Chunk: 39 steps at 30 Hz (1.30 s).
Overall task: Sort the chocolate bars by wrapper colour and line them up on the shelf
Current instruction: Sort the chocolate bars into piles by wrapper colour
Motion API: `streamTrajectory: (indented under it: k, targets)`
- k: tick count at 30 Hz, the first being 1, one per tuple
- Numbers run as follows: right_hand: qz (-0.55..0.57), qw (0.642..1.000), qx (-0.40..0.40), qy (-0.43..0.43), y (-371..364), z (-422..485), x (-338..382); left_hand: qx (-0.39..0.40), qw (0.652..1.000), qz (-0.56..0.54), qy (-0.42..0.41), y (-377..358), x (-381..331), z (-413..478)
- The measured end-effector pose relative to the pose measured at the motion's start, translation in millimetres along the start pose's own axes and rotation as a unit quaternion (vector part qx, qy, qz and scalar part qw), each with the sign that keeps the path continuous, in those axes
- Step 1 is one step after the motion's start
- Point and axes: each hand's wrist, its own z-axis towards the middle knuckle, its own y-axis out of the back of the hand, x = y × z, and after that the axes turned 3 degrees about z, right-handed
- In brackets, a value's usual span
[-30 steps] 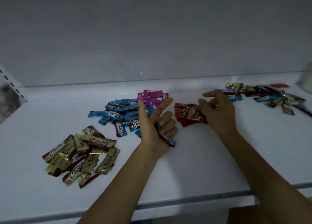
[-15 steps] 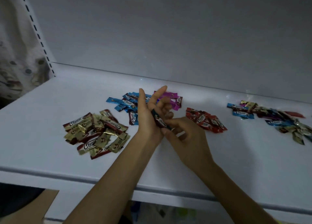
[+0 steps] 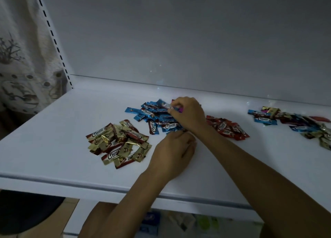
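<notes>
While the right hand (image 3: 188,112) hangs over the blue pile (image 3: 154,117), its thumb and fingers are curled and pinch one bar by its end. The left hand (image 3: 172,149) sits knuckles-up at the pile's near edge with its fingers curled under. Its fingertips are hidden, so I cannot tell if it grips anything.

The pinched bar (image 3: 166,105) sticks out left of the right fingertips, just above the blue pile. Its long axis runs roughly left-right along the shelf (image 3: 53,139), with the free end pointing left and slightly toward the back wall (image 3: 197,40).

Other stock on the shelf:
- The gold pile (image 3: 118,142) lies front-left.
- The red pile (image 3: 227,128) lies right of the hands.
- The mixed heap (image 3: 295,123) lies far right, well apart and unsorted.
- A scrap of magenta wrapper (image 3: 181,109) shows under the right hand; the rest is hidden.

In every pile the bars point all ways and overlap, and no row is started, so lining-up looks not yet begun.

Handling guess: the bars are small, flat and very light, and one pinch carries one. The glossy wrapper is likely slick and crinkly, and the crimped end flaps are soft. The core is probably stiff but could snap if bent. An end-flap grip lets a bar swing. For placing, it is better to pinch across the middle on the two long edges, then set it down with its long axis matching its neighbours.
</notes>
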Motion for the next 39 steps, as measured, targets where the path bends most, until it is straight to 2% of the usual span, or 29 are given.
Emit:
streamTrajectory:
  k: [3, 7, 9, 14, 16, 19, 22, 24, 28, 32, 35, 39]
  targets:
    - [-0.07, 0.997, 0.036, 0.026, -8, 0, -4, -0.002, 0.998, 0.051, -0.041, 2, -1, -2]
    - [-0.057, 0.998, -0.011, 0.033, 17, -13, -5, -0.006, 0.995, 0.09, -0.039, -1, -10, 3]
    - [-0.055, 0.998, -0.032, 0.027, 41, -26, -15, 0.021, 0.995, 0.092, -0.018, -11, -23, 17]
    - [0.04, 0.985, -0.151, -0.072, 117, -79, -72, 0.086, 0.993, 0.023, -0.08, -65, -88, 48]
    - [0.017, 0.977, -0.171, -0.123, 145, -106, -105, 0.11, 0.988, 0.018, -0.103, -90, -110, 54]
    - [-0.061, 0.962, -0.156, -0.216, 181, -143, -151, 0.152, 0.98, 0.037, -0.125, -118, -135, 62]
    - [-0.176, 0.93, -0.116, -0.302, 204, -170, -192, 0.203, 0.973, 0.048, -0.103, -140, -149, 71]
    - [-0.2, 0.918, -0.099, -0.328, 212, -174, -215, 0.23, 0.966, 0.083, -0.088, -155, -153, 79]
    - [-0.214, 0.922, -0.1, -0.306, 221, -152, -252, 0.269, 0.957, 0.102, -0.034, -183, -159, 102]
    - [-0.241, 0.91, -0.076, -0.329, 234, -119, -279, 0.246, 0.958, 0.146, -0.014, -209, -158, 133]
    - [-0.218, 0.905, -0.039, -0.364, 238, -106, -295, 0.231, 0.957, 0.172, 0.021, -224, -150, 157]
    - [-0.237, 0.91, -0.054, -0.335, 234, -110, -303, 0.239, 0.955, 0.162, 0.072, -243, -138, 189]
